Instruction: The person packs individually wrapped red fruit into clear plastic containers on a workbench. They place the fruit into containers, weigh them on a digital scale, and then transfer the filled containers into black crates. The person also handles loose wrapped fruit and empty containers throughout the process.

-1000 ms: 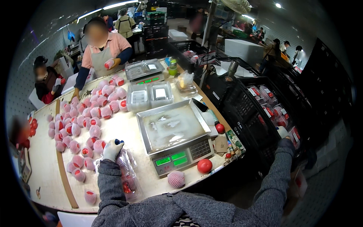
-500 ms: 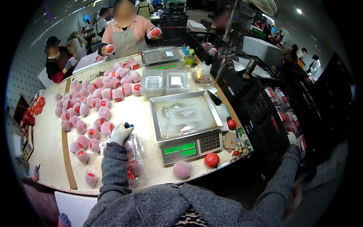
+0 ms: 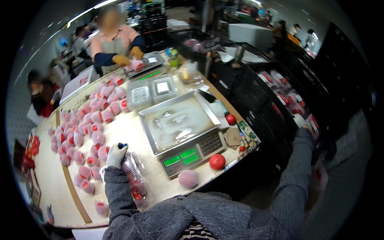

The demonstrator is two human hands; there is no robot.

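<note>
My left hand [image 3: 117,155], in a white glove, is closed at the fingertips around a small dark blue thing [image 3: 123,146] whose kind I cannot make out. Just beside it, a clear plastic clamshell pack [image 3: 134,166] lies on the table with red fruit at its near end. My right hand [image 3: 299,120], also gloved in white, reaches out to the near edge of a black crate [image 3: 256,92] holding packed clear trays [image 3: 294,100]. Its fingers are mostly hidden there. Many round red fruits in pink foam nets [image 3: 98,138] spread across the table left of my left hand.
A digital scale [image 3: 180,124] with a steel pan stands between my arms. In front of it sit a netted fruit [image 3: 188,179] and a bare red fruit [image 3: 217,161]. Empty clear trays [image 3: 152,92] are stacked behind. Across the table, a co-worker [image 3: 114,48] handles fruit at another scale [image 3: 148,64].
The whole view has shifted, with the table turned and lower left. The co-worker's hands have come down from raised to the far scale. Both my hands keep about the same places.
</note>
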